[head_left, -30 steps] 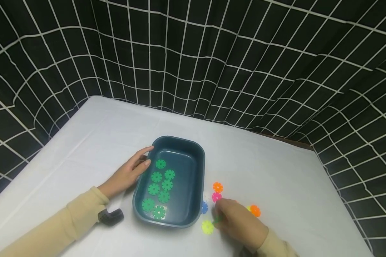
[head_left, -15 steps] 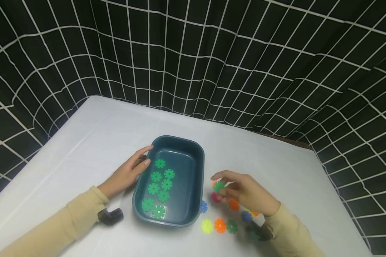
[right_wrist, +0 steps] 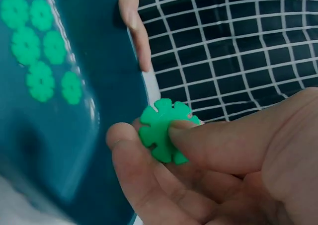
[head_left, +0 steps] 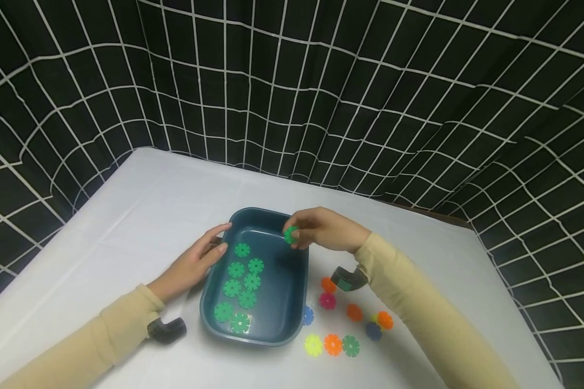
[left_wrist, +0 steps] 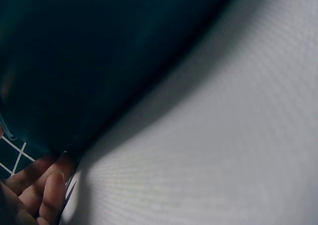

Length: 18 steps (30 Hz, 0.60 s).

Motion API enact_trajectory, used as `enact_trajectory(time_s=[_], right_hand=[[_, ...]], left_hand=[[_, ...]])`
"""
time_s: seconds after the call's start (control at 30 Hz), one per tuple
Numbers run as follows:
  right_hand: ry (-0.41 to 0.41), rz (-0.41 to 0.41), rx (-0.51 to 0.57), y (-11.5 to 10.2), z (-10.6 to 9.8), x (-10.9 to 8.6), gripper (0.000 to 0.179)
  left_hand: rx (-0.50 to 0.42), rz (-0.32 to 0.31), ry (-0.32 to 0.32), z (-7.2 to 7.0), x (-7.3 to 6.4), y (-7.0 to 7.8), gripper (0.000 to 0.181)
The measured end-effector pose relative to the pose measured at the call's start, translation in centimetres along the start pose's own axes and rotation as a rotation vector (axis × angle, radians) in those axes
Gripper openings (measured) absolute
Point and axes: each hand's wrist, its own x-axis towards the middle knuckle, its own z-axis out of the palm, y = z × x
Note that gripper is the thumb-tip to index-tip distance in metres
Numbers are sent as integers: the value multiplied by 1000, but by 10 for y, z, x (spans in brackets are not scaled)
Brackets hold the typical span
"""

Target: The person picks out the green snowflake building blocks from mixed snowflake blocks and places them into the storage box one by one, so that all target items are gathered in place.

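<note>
A dark teal plastic basin (head_left: 284, 302) stands on the table with several green notched disc pieces (head_left: 247, 299) lying flat along its left half. My left hand (head_left: 194, 263) rests against the basin's left side, its fingertips at the rim; in the left wrist view its fingers (left_wrist: 52, 192) touch the outer wall. My right hand (head_left: 323, 229) is over the basin's far right corner. It pinches one green notched disc (right_wrist: 161, 130) between thumb and fingers, seen closely in the right wrist view.
Right of the basin lie several loose notched discs: orange (head_left: 333, 344), yellow (head_left: 313, 344), pink (head_left: 327, 301), blue (head_left: 373, 331) and a green one (head_left: 351, 346). A white cloth (head_left: 141, 216) covers the table. A black curtain with a white grid (head_left: 272, 81) hangs behind and at both sides.
My right hand has picked up a green disc from among the loose pieces and carried it up and left to above the basin. My left hand and the basin have stayed put.
</note>
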Motion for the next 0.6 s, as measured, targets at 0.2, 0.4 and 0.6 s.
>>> enact_trajectory(time_s=[0.2,0.4,0.6], right_hand=[[-42,14,-133,-6,4,43,16],[-78,66,-272,-4,21,71,19],[-144,97,-388,4,31,87,17]], left_hand=[[-14,-18,-7,-1,0,-4,49],[-24,-43,-9,0,-1,-3,49],[-14,-28,-5,0,0,-2,50]])
